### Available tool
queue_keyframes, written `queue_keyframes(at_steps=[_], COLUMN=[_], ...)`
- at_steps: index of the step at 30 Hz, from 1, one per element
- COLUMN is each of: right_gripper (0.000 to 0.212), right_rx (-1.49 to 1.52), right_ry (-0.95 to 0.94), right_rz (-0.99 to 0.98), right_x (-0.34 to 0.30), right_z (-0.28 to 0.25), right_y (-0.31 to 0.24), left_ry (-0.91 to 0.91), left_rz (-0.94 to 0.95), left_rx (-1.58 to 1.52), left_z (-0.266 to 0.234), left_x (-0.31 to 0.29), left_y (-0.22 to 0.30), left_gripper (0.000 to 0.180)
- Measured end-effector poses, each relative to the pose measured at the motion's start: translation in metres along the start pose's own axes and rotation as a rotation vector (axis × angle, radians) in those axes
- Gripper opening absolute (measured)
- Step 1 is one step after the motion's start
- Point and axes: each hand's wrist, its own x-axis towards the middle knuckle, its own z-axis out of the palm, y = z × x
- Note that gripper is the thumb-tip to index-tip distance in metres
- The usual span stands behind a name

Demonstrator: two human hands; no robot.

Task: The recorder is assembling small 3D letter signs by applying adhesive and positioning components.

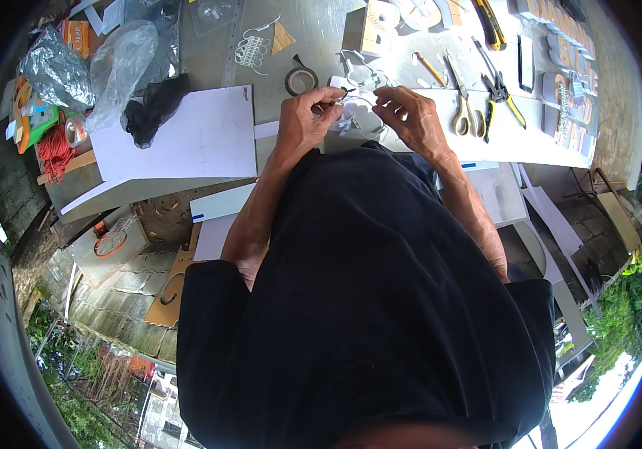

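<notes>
My left hand [307,123] is closed in a pinch above the near edge of the table, with a small dark bit [347,93] at its fingertips, perhaps tape or a wire end. Across from it, my right hand [416,123] has its fingers curled together beside thin white wires; what they hold is too small to make out. Between and below both hands lies a white curved piece [360,116] with wires around it. A roll of black tape [301,80] rests just beyond my left hand. White wired light modules [250,52] lie farther left.
Right of my hands lie a pencil [430,69], scissors [462,105], pliers [499,93], a phone [525,63] and a yellow cutter [490,26]. Block letters [572,75] line the right end. A white sheet [179,138], black cloth [153,112] and plastic bags [123,67] occupy the left.
</notes>
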Motion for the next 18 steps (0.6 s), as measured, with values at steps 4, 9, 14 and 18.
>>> queue_keyframes(at_steps=[4, 9, 14, 18], right_gripper=[0.02, 0.016, 0.012, 0.018], right_rx=[-0.031, -0.18, -0.079, -0.046], right_ry=[-0.005, 0.07, 0.144, 0.156], right_rz=[0.018, -0.124, -0.18, -0.289], right_x=[0.003, -0.001, -0.008, -0.015], right_z=[0.007, 0.009, -0.001, -0.013], right_y=[-0.007, -0.006, -0.027, -0.043], left_ry=[0.011, -0.007, -0.126, -0.269], left_rz=[0.046, 0.046, -0.235, -0.341], left_rx=[-0.035, -0.103, -0.464, -0.702], left_z=[0.002, 0.002, -0.002, -0.002], left_x=[-0.003, -0.007, -0.009, -0.006], left_y=[0.014, 0.03, 0.041, 0.049], left_gripper=[0.028, 0.031, 0.033, 0.028])
